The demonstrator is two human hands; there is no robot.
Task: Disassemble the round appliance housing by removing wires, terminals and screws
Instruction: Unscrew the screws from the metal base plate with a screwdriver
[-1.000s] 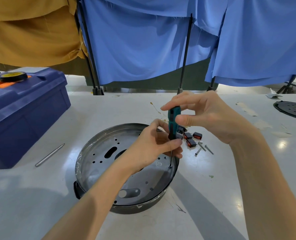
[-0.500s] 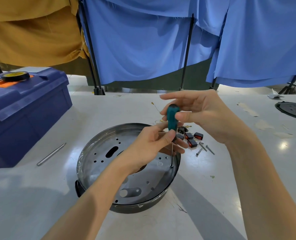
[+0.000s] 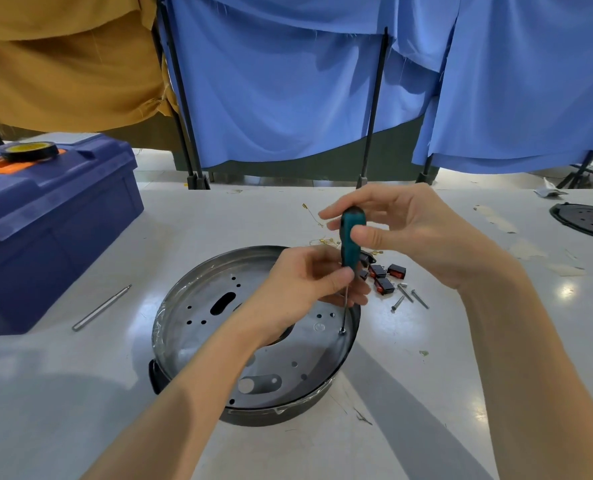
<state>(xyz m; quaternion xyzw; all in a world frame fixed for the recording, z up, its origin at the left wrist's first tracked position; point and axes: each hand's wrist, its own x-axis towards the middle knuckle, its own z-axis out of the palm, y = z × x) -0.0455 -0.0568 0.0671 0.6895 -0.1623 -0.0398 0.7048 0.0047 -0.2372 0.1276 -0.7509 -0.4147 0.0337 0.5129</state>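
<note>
The round metal housing (image 3: 198,327) lies on the white table, its perforated plate facing up. A teal-handled screwdriver (image 3: 351,244) stands nearly upright with its tip on a screw (image 3: 342,330) near the housing's right rim. My right hand (image 3: 409,233) pinches the top of the handle between thumb and fingers. My left hand (image 3: 305,282) holds the lower handle and shaft. Three loose screws (image 3: 407,296) and several black-and-red terminals (image 3: 385,277) lie on the table just right of the housing. Thin yellow wires (image 3: 323,241) lie behind the hands.
A blue toolbox (image 3: 45,230) with a tape roll (image 3: 29,151) on top stands at the left. A metal rod (image 3: 101,308) lies between toolbox and housing. A black round plate (image 3: 589,220) sits at the far right edge. Blue and mustard cloths hang behind the table.
My right hand's fingers have shifted around the top of the handle, turning it. The screwdriver tip stays on the same screw and my left hand keeps steadying it.
</note>
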